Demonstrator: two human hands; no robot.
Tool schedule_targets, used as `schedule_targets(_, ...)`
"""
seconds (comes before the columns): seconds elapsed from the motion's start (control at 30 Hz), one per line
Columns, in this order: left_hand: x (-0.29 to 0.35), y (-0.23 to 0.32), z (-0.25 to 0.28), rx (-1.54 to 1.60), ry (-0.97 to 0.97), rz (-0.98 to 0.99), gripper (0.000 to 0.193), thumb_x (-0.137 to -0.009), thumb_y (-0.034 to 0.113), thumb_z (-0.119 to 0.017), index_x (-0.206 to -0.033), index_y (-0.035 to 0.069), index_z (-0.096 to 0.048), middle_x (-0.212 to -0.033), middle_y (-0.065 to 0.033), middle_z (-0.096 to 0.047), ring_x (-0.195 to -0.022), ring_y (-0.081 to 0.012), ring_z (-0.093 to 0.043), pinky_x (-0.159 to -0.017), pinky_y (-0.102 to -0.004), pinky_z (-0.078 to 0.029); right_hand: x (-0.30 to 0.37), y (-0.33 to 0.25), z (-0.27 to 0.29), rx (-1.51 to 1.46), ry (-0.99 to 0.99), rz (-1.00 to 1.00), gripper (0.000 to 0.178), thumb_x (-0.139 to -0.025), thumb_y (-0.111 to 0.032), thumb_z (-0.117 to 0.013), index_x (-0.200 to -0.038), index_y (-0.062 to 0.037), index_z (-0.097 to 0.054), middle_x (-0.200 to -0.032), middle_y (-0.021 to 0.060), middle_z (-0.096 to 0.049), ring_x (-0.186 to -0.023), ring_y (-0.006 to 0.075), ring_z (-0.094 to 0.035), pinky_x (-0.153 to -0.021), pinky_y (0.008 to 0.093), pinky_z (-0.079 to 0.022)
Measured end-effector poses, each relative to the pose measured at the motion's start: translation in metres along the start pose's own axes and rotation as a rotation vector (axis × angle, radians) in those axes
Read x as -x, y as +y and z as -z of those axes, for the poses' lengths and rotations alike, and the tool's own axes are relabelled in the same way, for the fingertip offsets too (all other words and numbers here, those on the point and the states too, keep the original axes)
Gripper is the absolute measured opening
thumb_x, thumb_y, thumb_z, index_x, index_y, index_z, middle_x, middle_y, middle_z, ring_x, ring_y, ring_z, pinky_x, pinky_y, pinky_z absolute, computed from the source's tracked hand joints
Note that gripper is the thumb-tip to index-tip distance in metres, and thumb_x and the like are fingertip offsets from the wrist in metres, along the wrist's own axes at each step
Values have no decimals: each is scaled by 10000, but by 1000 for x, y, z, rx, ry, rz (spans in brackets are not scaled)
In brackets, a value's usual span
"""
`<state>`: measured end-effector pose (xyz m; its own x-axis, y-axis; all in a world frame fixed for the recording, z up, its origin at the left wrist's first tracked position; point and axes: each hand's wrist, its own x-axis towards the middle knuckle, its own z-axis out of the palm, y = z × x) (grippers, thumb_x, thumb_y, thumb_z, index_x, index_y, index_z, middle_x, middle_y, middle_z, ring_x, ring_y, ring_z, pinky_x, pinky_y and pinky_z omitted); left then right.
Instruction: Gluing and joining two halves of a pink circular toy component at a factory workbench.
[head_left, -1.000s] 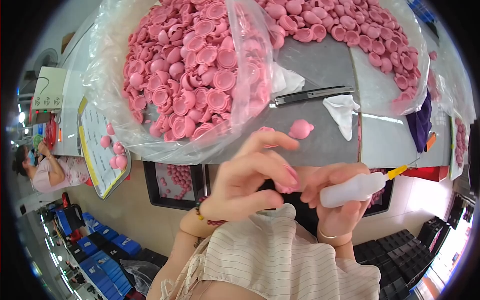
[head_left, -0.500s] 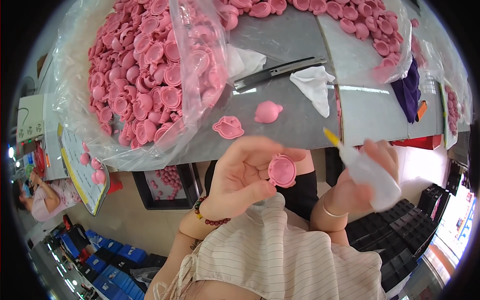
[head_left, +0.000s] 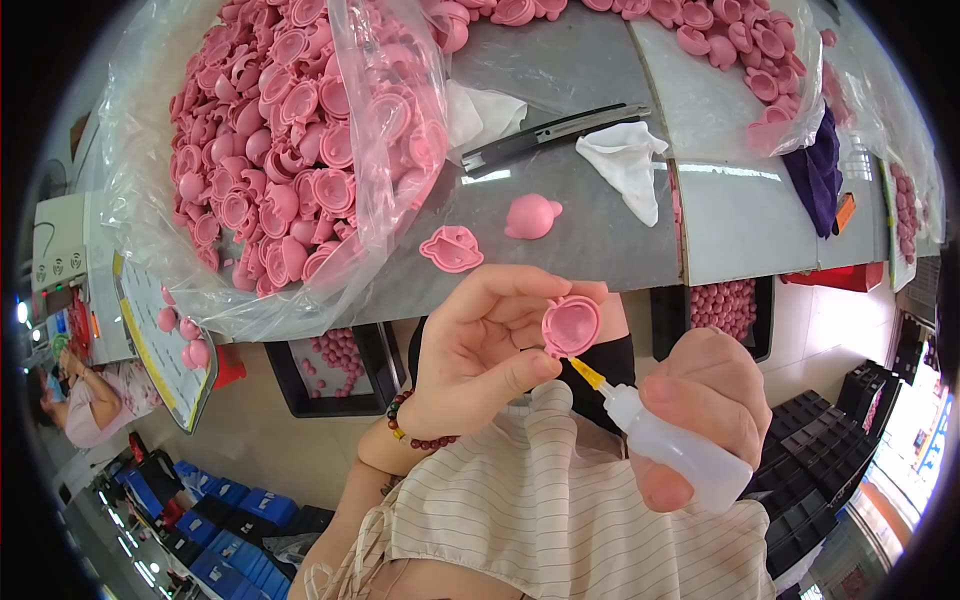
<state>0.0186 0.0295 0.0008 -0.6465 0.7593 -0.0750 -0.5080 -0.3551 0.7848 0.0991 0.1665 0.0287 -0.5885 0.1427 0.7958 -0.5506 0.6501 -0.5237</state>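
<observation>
Between the fingertips and thumb of my left hand (head_left: 490,345) is a small round pink plastic shell (head_left: 573,327), its hollow side facing me. My right hand (head_left: 705,415) is wrapped round a translucent white squeeze bottle (head_left: 690,455) with a yellow needle tip (head_left: 588,373). That tip points up and left, at the lower rim of the shell; whether it touches cannot be made out. On the grey table beyond my hands lie a flat pink shell half (head_left: 451,249), hollow side up, and a rounded pink piece (head_left: 532,216).
A clear plastic bag (head_left: 350,150) heaped with pink shells stands at the left, and more pink pieces (head_left: 725,45) lie at the far right. A black bar (head_left: 555,135), a white cloth (head_left: 625,165) and a purple cloth (head_left: 815,175) rest on the table. Below its edge are black trays (head_left: 765,320).
My right hand has brought the bottle left and down, so its yellow tip is now by the shell's rim. The left hand has raised the shell slightly to the right.
</observation>
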Motion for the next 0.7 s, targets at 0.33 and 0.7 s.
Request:
schedule_targets(0.33,1,1,3,24,-29,10,407,-710,51,-620,-1036,-16,-385,-1071,-264,-467,-897,-236,-553,-779,-334,-460,2,-2,-5,-1,53,-114,553,-800,-492,-410,-814,51,-516,-565,63,-442,-416,140,-370,-339,234,-246)
schedule_targets(0.7,3,3,3,34,-35,25,414,-694,49,-636,-1028,-27,-405,-1062,-263,-477,-891,-233,-553,-774,-323,-447,3,6,-11,46,146,-48,563,-827,-467,-336,-785,63,-522,-566,82,-470,-412,142,-399,-329,235,-246)
